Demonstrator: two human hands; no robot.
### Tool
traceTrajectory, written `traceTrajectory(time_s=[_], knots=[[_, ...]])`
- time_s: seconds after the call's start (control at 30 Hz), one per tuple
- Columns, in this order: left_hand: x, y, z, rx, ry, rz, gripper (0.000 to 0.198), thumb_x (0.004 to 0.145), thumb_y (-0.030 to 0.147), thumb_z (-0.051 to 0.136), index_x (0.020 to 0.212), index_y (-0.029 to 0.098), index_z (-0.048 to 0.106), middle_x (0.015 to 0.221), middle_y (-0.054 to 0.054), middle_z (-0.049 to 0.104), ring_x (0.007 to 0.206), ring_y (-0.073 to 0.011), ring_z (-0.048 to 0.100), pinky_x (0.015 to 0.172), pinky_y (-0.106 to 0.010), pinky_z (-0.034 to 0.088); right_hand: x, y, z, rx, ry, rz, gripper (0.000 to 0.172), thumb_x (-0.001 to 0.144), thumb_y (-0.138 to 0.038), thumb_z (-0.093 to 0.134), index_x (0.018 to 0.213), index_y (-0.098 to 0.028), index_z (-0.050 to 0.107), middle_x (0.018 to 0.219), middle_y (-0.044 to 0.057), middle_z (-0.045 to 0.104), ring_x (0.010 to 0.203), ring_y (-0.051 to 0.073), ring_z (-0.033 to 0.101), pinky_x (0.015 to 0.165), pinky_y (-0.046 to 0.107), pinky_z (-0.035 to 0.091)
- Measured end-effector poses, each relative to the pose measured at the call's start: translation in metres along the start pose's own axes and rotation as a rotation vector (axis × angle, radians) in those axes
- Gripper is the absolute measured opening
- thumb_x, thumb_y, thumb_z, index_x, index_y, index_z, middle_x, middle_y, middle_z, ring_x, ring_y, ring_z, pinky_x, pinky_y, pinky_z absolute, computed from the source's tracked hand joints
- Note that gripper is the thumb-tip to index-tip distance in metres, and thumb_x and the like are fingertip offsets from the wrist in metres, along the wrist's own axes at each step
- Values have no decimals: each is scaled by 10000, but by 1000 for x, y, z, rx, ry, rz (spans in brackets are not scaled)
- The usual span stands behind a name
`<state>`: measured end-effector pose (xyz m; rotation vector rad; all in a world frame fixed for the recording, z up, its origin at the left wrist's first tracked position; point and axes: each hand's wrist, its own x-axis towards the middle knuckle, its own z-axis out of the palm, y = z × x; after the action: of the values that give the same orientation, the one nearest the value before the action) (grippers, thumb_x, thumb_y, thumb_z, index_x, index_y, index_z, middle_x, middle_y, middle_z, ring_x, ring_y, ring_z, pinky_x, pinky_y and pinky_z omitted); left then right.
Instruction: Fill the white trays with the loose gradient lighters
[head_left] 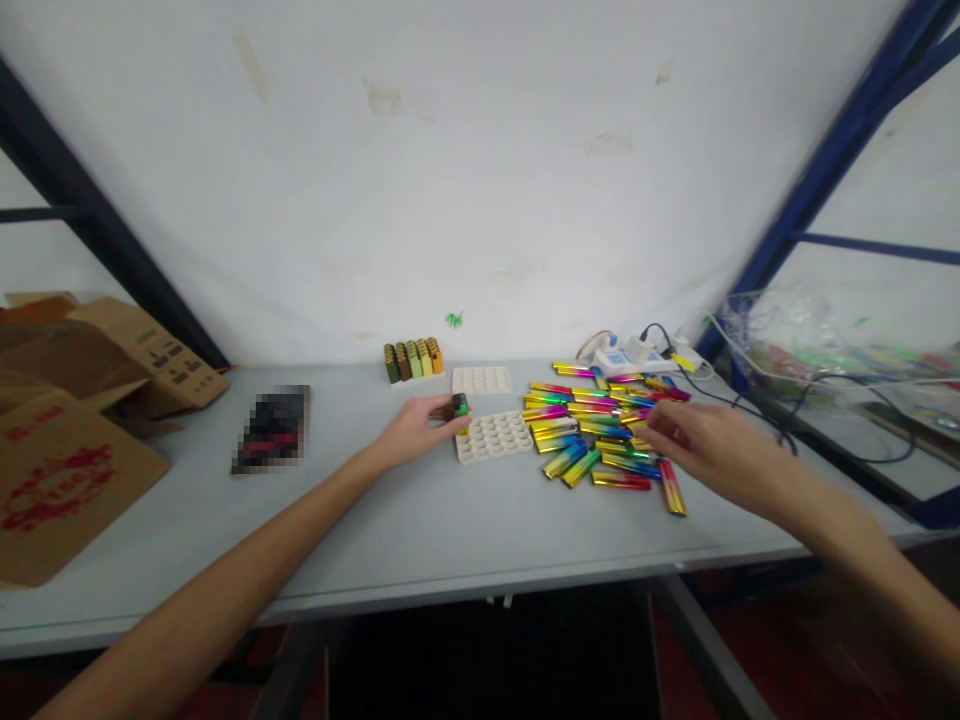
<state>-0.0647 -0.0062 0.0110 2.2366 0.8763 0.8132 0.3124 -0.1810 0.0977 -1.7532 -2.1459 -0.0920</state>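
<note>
My left hand (420,428) is closed round a small green and black piece (460,405) just left of a white tray with round holes (495,436). My right hand (694,436) hovers over the right side of a pile of shiny rainbow-coloured sticks (585,425); it is blurred, its fingers curled down among the sticks, and I cannot see whether it grips one. A second white tray (482,379) lies behind the first one.
A row of several green, brown and orange blocks (413,359) stands near the wall. A white device with cables (630,355) sits at the back right. Cardboard boxes (67,420) lie on the left, a dark blurred packet (274,428) beside them. A plastic bag (810,335) lies far right.
</note>
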Motion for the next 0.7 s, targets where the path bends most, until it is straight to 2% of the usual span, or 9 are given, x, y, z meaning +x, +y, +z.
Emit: traceTrajectory(time_s=[0.07, 0.13, 0.27, 0.4, 0.53, 0.6, 0.7], knots=[[1, 0, -1, 29, 0, 9, 401, 909, 521, 648, 1034, 152, 745, 969, -60, 766, 860, -212, 707, 866, -345, 592, -28, 23, 20, -15, 42, 113, 451, 947, -652, 475, 893, -233, 633, 838, 85, 718, 695, 233, 664, 644, 344, 470], [2, 2, -2, 49, -10, 16, 390, 908, 515, 652, 1030, 158, 752, 970, -57, 766, 857, -210, 701, 860, -333, 579, -47, 39, 38, -4, 44, 222, 489, 894, -700, 509, 938, -228, 631, 825, 87, 720, 654, 240, 670, 620, 353, 486], [3, 5, -6, 76, -26, 31, 381, 898, 518, 662, 1007, 165, 754, 939, -49, 766, 835, -209, 690, 821, -314, 560, -55, 49, 57, 55, -83, 318, 488, 860, -632, 526, 1052, -201, 651, 738, 72, 719, 634, 259, 685, 604, 359, 494], [4, 1, -7, 130, 19, 33, 373, 897, 521, 656, 979, 167, 740, 893, -44, 755, 810, -210, 679, 807, -319, 556, -45, 55, 54, 76, -165, 318, 431, 843, -515, 517, 1074, -193, 684, 759, 78, 741, 673, 272, 704, 640, 366, 513], [5, -5, -8, 126, 49, 44, 381, 901, 541, 640, 945, 171, 723, 852, -41, 738, 786, -207, 668, 791, -321, 566, -40, 59, 41, 167, -120, 256, 400, 883, -567, 499, 915, -225, 705, 889, 117, 763, 748, 290, 720, 704, 396, 546], [5, -6, -8, 123, 54, 50, 383, 897, 549, 644, 930, 174, 716, 838, -37, 731, 775, -205, 664, 778, -318, 564, -38, 52, 35, 290, -99, 237, 418, 905, -609, 514, 932, -233, 697, 921, 116, 758, 781, 282, 723, 736, 389, 560], [4, -5, -8, 145, 54, 44, 381, 907, 543, 631, 933, 170, 706, 841, -36, 726, 768, -201, 657, 767, -312, 553, -27, 26, 31, 491, -72, 211, 434, 915, -640, 556, 1034, -236, 657, 888, 86, 728, 848, 264, 703, 793, 369, 561]])
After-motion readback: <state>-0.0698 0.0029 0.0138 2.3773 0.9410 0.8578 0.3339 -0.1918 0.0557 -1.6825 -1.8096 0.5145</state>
